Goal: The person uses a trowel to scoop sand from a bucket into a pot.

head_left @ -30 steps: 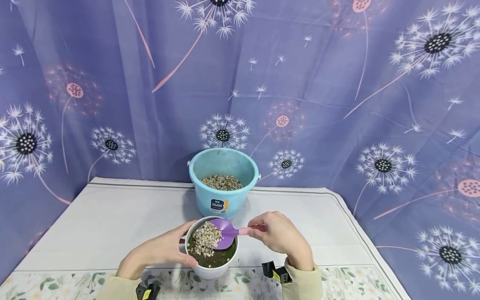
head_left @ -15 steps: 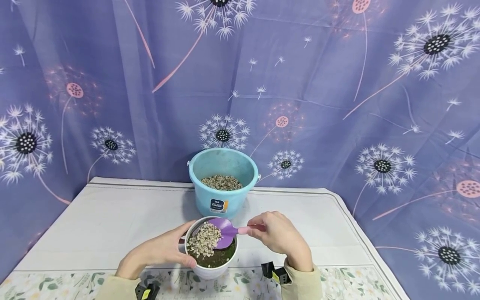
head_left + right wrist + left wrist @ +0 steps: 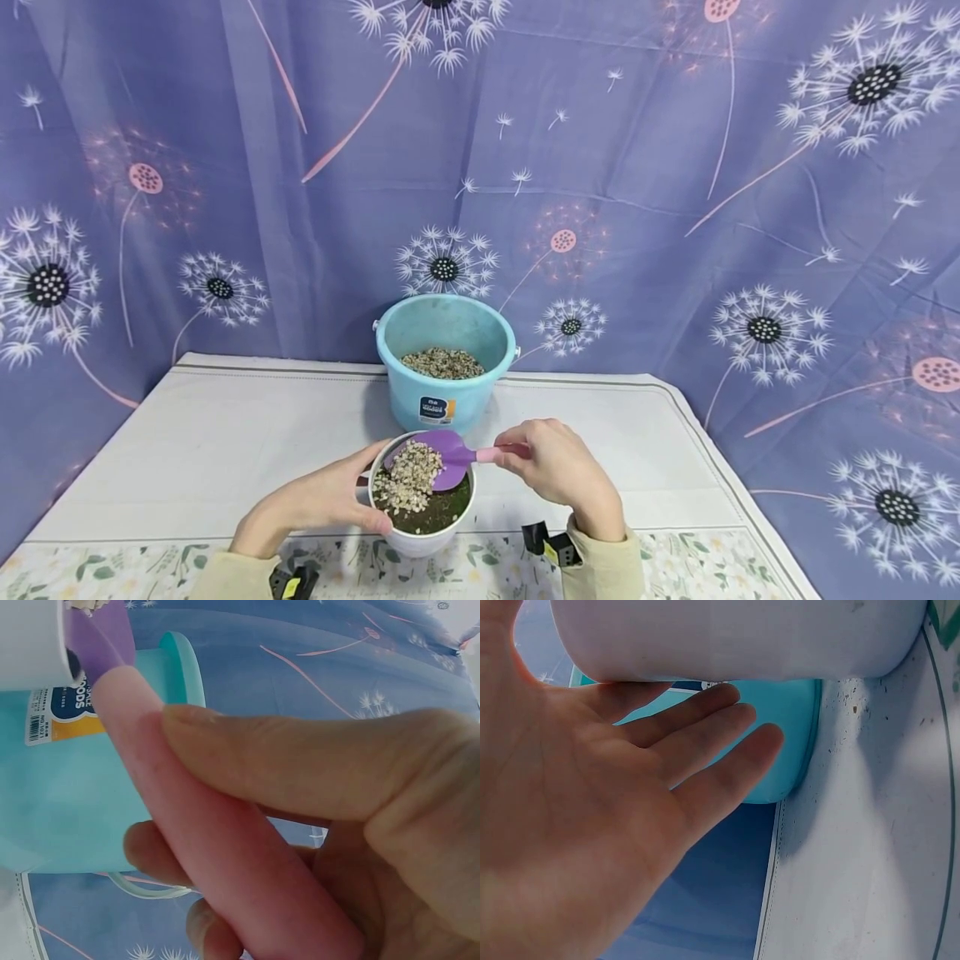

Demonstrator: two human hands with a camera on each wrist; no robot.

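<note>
A white flower pot (image 3: 420,543) with dark soil (image 3: 435,518) stands near the table's front, a heap of pale gravel-like grains (image 3: 408,479) over its left part. My left hand (image 3: 322,498) holds the pot from the left, thumb at the front rim. In the left wrist view its other fingers (image 3: 712,754) stretch out beside the pot wall. With my right hand (image 3: 558,467) I grip the pink handle (image 3: 187,795) of a purple hand trowel (image 3: 450,462), thumb on top and fingers curled beneath. The trowel's blade lies over the pot, its tip hidden by grains.
Behind the pot stands a light blue bucket (image 3: 442,404), partly filled with similar grains (image 3: 442,363). White cloth (image 3: 262,433) covers the table, with a floral strip (image 3: 127,571) along the front. A purple dandelion-print curtain (image 3: 337,233) hangs behind and at both sides.
The trowel has shifted slightly toward the pot's far rim, and its blade looks a little more tilted. The left hand keeps its hold on the pot.
</note>
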